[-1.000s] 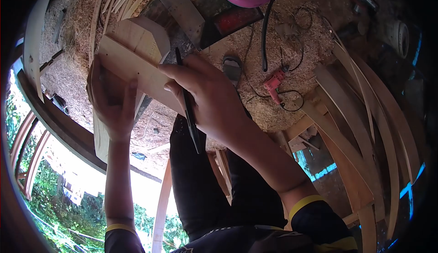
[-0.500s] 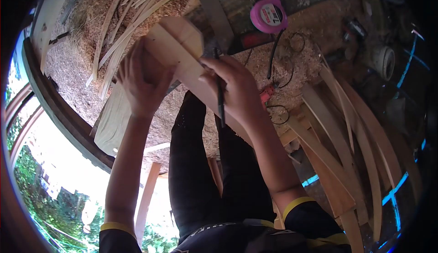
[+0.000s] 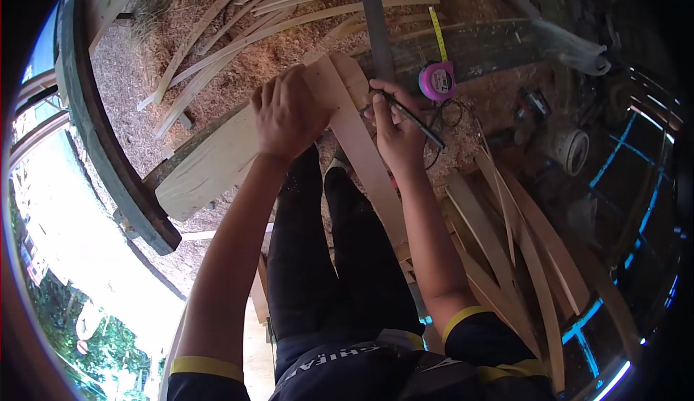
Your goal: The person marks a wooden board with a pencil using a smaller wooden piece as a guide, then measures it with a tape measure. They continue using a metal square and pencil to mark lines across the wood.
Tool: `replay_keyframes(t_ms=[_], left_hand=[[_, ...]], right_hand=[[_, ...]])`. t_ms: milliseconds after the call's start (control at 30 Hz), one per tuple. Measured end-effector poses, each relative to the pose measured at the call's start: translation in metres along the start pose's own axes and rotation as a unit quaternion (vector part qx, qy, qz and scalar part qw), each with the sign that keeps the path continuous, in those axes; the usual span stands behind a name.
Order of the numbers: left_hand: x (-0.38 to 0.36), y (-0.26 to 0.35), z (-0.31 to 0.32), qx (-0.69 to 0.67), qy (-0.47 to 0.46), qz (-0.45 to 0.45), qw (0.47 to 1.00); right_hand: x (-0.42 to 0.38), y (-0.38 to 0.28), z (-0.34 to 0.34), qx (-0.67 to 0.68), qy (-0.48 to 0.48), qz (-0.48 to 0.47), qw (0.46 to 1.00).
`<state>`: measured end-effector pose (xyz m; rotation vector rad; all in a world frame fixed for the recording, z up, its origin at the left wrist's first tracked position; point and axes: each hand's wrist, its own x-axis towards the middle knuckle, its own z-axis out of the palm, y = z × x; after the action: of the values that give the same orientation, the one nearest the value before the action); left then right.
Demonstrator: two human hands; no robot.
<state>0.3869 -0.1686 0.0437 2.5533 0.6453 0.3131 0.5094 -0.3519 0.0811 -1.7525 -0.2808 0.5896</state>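
Note:
A long pale board (image 3: pixel 370 173) slants from the upper middle down past my legs. My left hand (image 3: pixel 288 115) is closed over the board's upper left edge, its fingers curled. Just right of the board's upper end, my right hand (image 3: pixel 396 123) pinches a dark pencil-like tool (image 3: pixel 412 118), which points down to the right. The metal ruler or blade (image 3: pixel 376 29) stretches upward beyond my right hand. A pink tape measure (image 3: pixel 437 82) lies to the right with its yellow tape (image 3: pixel 438 34) partly out.
Thin wooden strips (image 3: pixel 217 47) lie over shavings at the upper left. A wide plank (image 3: pixel 210 159) rests left of my left hand. Long curved boards (image 3: pixel 538 256) are stacked at the lower right. Farther right is a white round container (image 3: pixel 572 152). A dark curved beam (image 3: pixel 97 134) crosses the left side.
The view has shifted. My left hand has curled its fingers over the board. My right hand has turned the dark tool, which now slants down to the right instead of hanging nearly vertical.

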Motion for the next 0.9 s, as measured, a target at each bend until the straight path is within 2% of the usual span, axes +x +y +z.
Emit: replay_keyframes(t_ms=[67,167,433,567,733,900], left_hand=[[0.002,0.002,-0.002,-0.004,-0.007,0.008,1.0],[0.003,0.001,-0.002,-0.009,0.002,0.002,1.0],[0.001,0.004,0.003,0.006,0.002,-0.027,1.0],[0.001,0.002,0.003,0.005,-0.004,-0.029,1.0],[0.0,0.003,0.002,0.01,-0.015,-0.034,0.999],[0.0,0.003,0.004,0.025,-0.007,-0.034,0.999]], right_hand=[[0.002,0.008,0.007,-0.008,-0.012,-0.027,1.0],[0.004,0.012,0.017,0.029,-0.032,0.001,0.999],[0.023,0.015,0.032,-0.048,-0.067,-0.083,0.993],[0.007,0.035,0.02,-0.044,-0.066,-0.076,0.994],[-0.011,0.05,0.013,-0.123,-0.08,-0.166,0.975],[-0.009,0.045,0.015,-0.203,-0.099,-0.195,0.954]])
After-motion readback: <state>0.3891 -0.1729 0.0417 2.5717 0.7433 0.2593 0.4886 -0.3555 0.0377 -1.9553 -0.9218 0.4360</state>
